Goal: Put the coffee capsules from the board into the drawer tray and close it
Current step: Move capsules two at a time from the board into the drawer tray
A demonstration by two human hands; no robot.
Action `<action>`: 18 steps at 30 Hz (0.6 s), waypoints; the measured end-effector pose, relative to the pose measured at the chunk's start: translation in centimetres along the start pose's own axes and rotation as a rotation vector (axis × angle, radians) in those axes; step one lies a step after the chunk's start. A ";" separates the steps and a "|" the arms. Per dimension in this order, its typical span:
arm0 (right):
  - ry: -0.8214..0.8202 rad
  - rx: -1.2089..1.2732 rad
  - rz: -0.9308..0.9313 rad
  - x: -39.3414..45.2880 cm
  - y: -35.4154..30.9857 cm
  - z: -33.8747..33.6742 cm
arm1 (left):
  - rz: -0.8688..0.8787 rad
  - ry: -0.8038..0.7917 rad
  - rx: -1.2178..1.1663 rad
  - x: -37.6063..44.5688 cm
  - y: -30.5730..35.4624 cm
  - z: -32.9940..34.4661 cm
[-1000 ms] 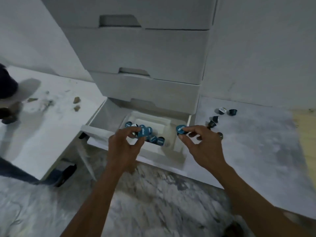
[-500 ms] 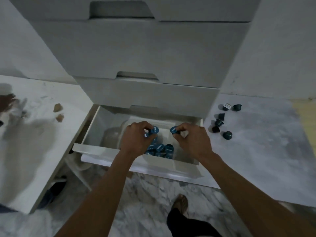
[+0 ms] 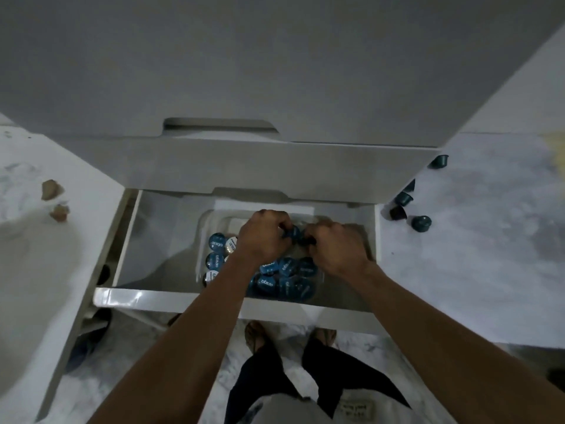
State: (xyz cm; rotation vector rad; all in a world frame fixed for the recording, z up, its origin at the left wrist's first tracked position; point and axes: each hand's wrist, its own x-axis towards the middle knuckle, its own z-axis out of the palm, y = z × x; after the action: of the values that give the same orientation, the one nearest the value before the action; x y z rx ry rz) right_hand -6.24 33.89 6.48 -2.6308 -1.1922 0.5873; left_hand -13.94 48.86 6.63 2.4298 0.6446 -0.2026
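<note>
The bottom drawer (image 3: 195, 296) stands pulled open, with a clear tray (image 3: 204, 221) inside it. Several blue coffee capsules (image 3: 266, 284) lie in the tray, foil lids up. My left hand (image 3: 263, 237) and my right hand (image 3: 336, 249) are both low over the tray's far part, fingertips together. Each pinches a capsule: a blue one (image 3: 292, 232) shows between them, and a dark one (image 3: 307, 240) sits at my right fingertips. Several more capsules (image 3: 421, 223) lie on the marble board (image 3: 489, 240) to the right of the drawer.
Closed white drawers (image 3: 275, 166) rise right above the open one. A white board (image 3: 46, 255) with two brown scraps (image 3: 52, 189) lies on the left. My legs and feet (image 3: 256, 335) stand on marble floor just before the drawer front.
Both hands have moved forward and down into the tray, each carrying a capsule, and have come together. My head has leaned closer over the drawer.
</note>
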 end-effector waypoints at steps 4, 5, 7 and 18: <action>-0.041 -0.057 -0.023 0.5 0.0 0.1 | 0.001 -0.048 -0.004 0.4 -0.3 0.5; -0.048 -0.067 -0.026 0.5 0.0 0.0 | -0.003 -0.053 -0.006 0.4 -0.3 0.6; -0.052 -0.072 -0.034 0.6 0.1 0.0 | -0.013 -0.055 -0.012 0.5 -0.6 0.8; -0.073 -0.055 -0.041 0.2 0.1 -0.5 | -0.052 -0.101 -0.076 0.4 -1.5 0.9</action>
State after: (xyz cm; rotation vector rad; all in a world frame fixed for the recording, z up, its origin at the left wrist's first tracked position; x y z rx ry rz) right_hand -5.83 33.93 6.82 -2.6440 -1.2978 0.6575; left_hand -14.29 49.50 4.98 2.3152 0.6589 -0.3148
